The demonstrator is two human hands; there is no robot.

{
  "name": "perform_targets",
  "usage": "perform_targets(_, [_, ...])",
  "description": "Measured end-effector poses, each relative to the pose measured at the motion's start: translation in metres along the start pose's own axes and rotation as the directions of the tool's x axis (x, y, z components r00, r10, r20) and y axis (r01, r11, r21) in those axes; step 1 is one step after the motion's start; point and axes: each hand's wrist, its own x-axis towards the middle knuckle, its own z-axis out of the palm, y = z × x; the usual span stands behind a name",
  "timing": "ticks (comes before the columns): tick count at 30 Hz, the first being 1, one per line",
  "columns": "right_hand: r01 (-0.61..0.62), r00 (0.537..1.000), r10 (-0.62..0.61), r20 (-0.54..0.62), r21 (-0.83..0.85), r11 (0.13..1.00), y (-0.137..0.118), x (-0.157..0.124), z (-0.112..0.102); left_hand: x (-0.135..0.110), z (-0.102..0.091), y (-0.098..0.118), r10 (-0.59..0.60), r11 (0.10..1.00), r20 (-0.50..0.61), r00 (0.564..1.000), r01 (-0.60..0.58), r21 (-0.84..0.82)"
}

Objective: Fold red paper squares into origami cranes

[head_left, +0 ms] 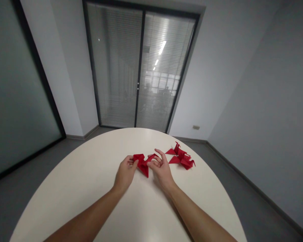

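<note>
A red folded paper crane (143, 165) is held between my two hands above the middle of the table, one pointed end hanging toward me. My left hand (126, 170) pinches its left side between thumb and fingers. On the other side, my right hand (162, 169) grips the crane's right part with thumb and fingers, the index finger raised. Part of the paper is hidden behind the right fingers. Just right of that hand lie several finished red paper cranes (181, 157), close together and overlapping.
The round cream-white table (98, 168) fills the lower view. Beyond its far edge stands a glass door with blinds (116, 77). Grey walls and a dark floor surround the table. A frosted glass panel (17, 101) is at the left.
</note>
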Motion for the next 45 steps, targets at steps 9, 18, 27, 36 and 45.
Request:
perform_targets(9, [0.034,0.997,-0.037,-0.073,-0.038,0.999,-0.006,-0.001,0.0,-0.009,0.006,0.009,-0.034,0.993,0.033,0.999,0.038,-0.114])
perform_targets(18, [0.018,0.992,-0.002,-0.125,0.13,0.991,-0.02,0.0,-0.001,-0.006,0.001,-0.002,-0.054,0.998,0.076,0.996,0.052,0.028])
perform_targets(27, [0.032,0.987,-0.015,-0.158,0.101,0.994,-0.011,0.002,-0.004,-0.008,0.002,0.012,0.042,0.992,0.102,0.994,-0.054,0.115])
perform_targets(36, [0.038,0.994,-0.032,-0.109,0.046,0.998,-0.003,0.003,-0.005,-0.009,0.007,0.012,0.028,0.994,0.133,0.991,-0.042,0.097])
perform_targets(45, [-0.044,0.991,0.046,0.125,-0.021,0.999,-0.001,-0.001,-0.001,-0.009,0.006,0.012,-0.011,0.996,0.14,0.99,-0.002,0.091])
